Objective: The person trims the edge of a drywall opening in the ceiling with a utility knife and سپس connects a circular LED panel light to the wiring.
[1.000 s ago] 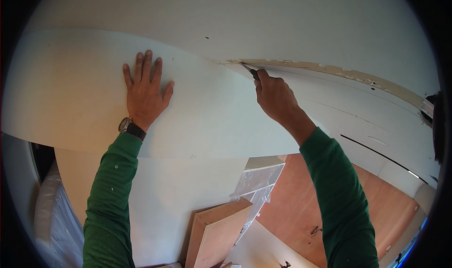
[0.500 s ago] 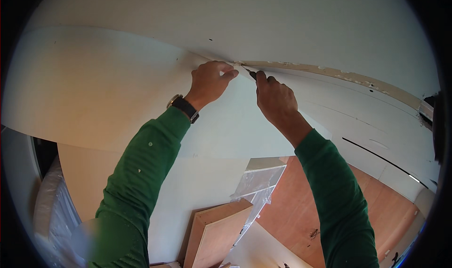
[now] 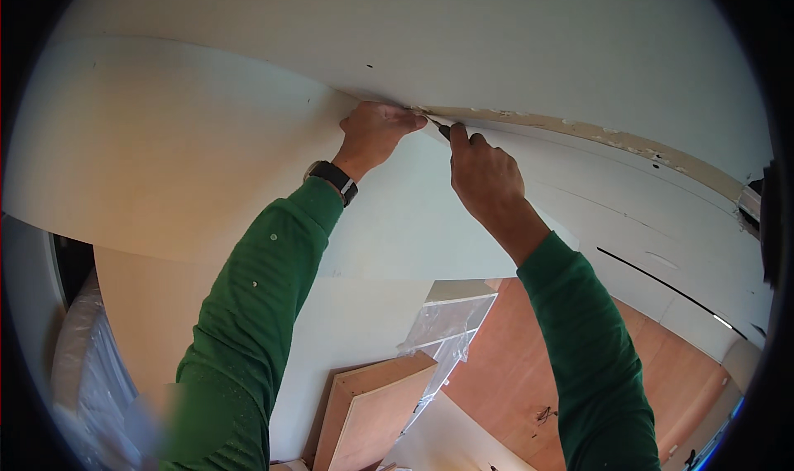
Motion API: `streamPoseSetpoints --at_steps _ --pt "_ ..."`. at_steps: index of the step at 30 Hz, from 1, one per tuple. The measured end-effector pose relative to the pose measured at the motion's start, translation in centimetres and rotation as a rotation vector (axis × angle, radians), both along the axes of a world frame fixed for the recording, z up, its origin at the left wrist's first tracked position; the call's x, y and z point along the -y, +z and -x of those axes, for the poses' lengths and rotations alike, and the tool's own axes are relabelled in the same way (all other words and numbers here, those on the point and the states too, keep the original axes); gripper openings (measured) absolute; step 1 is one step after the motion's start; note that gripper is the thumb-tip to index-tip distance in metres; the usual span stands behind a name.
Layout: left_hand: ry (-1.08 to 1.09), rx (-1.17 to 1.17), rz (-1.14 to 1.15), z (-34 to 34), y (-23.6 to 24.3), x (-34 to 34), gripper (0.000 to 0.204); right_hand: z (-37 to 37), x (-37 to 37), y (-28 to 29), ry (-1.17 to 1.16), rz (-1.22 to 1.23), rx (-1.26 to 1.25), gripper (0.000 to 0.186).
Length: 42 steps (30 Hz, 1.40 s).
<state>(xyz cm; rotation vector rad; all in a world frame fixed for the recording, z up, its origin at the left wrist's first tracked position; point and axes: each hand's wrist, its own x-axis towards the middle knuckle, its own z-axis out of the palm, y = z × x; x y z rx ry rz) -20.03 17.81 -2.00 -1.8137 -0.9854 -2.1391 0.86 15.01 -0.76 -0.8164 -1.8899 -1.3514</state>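
A person in green sleeves works with both arms raised at a seam where a white panel [image 3: 190, 140] meets a pale upper surface [image 3: 496, 41]. The right hand [image 3: 488, 173] is wrapped around the dark handle of a slim pointed tool [image 3: 445, 131], its tip angled up and left to the near end of a rough-edged tan strip [image 3: 571, 125] running off along the seam to the right. The left hand [image 3: 376, 132], a dark-strapped watch [image 3: 335, 181] at its wrist, is bent beside the tool's tip, its fingers curled in at the seam; whether they pinch anything cannot be made out. Below, a boxy wooden piece [image 3: 376, 413] leans near clear plastic sheeting [image 3: 453, 318], with reddish-brown wood panelling [image 3: 504, 355] beyond, while a plastic-wrapped item [image 3: 91, 372] stands at lower left
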Motion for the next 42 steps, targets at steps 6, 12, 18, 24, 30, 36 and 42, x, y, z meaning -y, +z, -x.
streamPoseSetpoints --at_steps 6,12,18,24,30,36,42 --pt "-0.145 0.083 -0.09 -1.1 -0.4 -1.1 0.028 0.1 -0.5 0.8 0.071 0.138 -0.038 0.02" --pt "0.038 0.146 -0.33 -2.8 -1.0 -1.7 0.023 0.3 0.0 1.0 0.015 0.186 -0.004 0.021" --pt "0.25 0.16 -0.494 -2.9 -1.7 -2.8 0.015 -0.3 0.3 1.2 0.051 0.169 0.029 0.022" --pt "0.325 0.053 -0.47 -1.3 -3.1 -2.6 0.012 -0.4 -0.1 0.9 0.049 0.131 0.028 0.022" --pt "0.329 0.055 -0.351 -1.5 -2.7 -1.0 0.02 -0.4 -1.3 0.9 0.096 0.082 0.026 0.019" --pt "0.358 0.047 -0.061 -0.5 -0.6 -0.5 0.031 -0.2 -1.6 0.5 0.114 0.047 0.019 0.019" --pt "0.295 0.089 -0.182 -0.5 -1.0 -1.6 0.028 -0.1 -1.4 0.4 0.074 0.033 0.027 0.019"
